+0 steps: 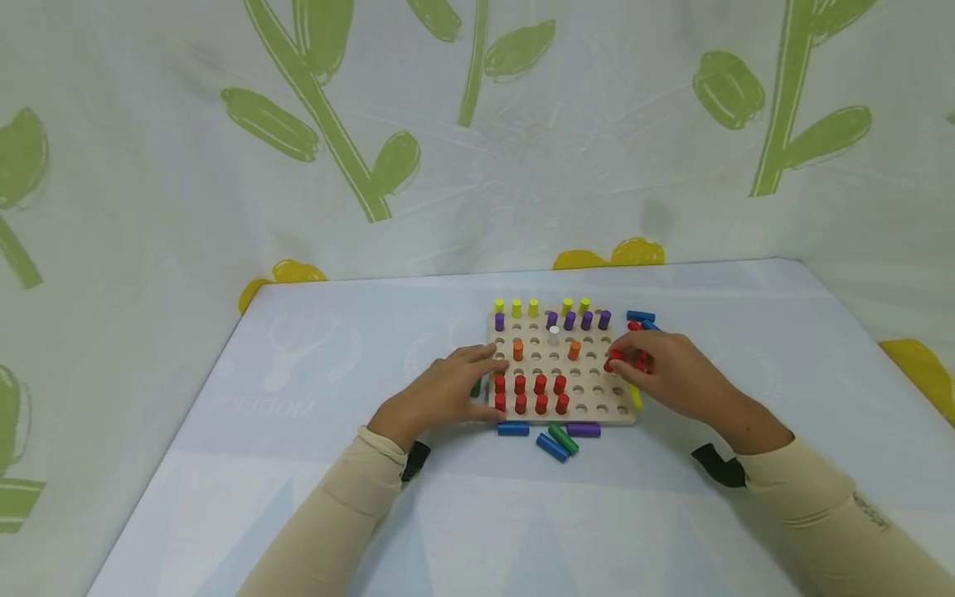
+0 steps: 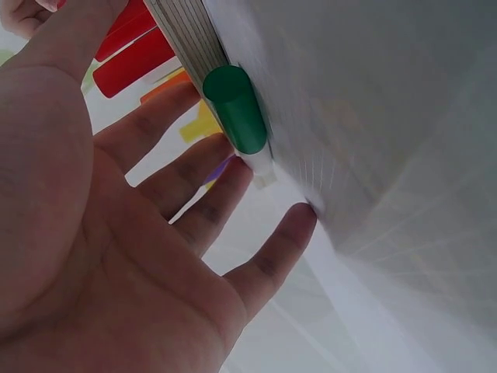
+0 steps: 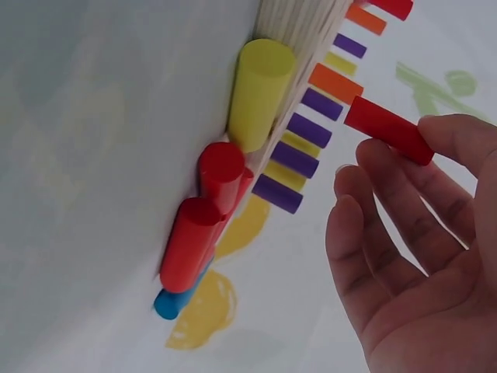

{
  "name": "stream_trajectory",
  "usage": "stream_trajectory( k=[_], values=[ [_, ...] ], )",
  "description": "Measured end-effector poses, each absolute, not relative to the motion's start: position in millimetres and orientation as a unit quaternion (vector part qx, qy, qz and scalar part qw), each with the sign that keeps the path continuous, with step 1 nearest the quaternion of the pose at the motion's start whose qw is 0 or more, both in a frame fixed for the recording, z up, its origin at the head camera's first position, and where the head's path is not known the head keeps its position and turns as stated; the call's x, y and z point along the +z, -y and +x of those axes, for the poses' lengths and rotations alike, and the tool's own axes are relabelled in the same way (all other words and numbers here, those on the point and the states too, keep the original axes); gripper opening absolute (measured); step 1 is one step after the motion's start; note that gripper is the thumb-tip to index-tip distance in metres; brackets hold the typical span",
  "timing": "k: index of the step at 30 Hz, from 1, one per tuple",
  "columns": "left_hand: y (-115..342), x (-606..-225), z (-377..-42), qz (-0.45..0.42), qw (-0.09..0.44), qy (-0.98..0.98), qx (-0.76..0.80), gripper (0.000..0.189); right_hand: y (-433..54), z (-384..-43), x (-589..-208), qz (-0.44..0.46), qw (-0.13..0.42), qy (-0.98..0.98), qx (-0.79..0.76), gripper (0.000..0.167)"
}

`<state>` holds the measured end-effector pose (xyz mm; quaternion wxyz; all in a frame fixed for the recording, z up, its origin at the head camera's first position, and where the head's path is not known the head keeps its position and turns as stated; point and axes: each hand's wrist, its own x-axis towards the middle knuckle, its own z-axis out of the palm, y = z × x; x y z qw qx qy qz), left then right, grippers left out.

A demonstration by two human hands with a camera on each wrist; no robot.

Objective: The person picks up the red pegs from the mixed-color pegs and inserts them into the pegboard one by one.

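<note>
A wooden pegboard point(image 1: 589, 419) lies on the table with colored pegs standing in its holes. My right hand point(image 1: 682, 377) pinches a red peg point(image 3: 388, 130) between thumb and fingertips, above the board's right side. Along the board's left edge, my left hand point(image 1: 448, 385) rests with its fingers spread. In the left wrist view, a loose green peg point(image 2: 247, 116) lies beside that edge, close to the fingertips. Several red pegs point(image 1: 540, 384) stand in two rows at the front left. Farther back are two orange pegs, a white peg point(image 1: 554, 335), purple pegs point(image 1: 587, 320) and yellow pegs point(image 1: 533, 308).
In front of the board lie blue point(image 1: 512, 429), green point(image 1: 563, 439) and purple point(image 1: 584, 430) pegs. Along its right edge are a yellow peg point(image 3: 260, 93), red pegs point(image 3: 190, 245) and blue pegs point(image 1: 641, 316). A leaf-patterned wall point(image 1: 522, 182) rises behind the table.
</note>
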<state>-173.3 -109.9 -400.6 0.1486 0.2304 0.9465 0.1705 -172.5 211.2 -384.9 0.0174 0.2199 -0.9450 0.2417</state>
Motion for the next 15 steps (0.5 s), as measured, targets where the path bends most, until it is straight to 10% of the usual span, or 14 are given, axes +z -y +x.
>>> stream_trajectory(
  k=[15],
  values=[
    [110.0, -402.2, -174.7, 0.231, 0.148, -0.947, 0.165, 0.080, -206.2, -166.0, -383.9, 0.218, 0.028, 0.944, 0.245, 0.022]
  ],
)
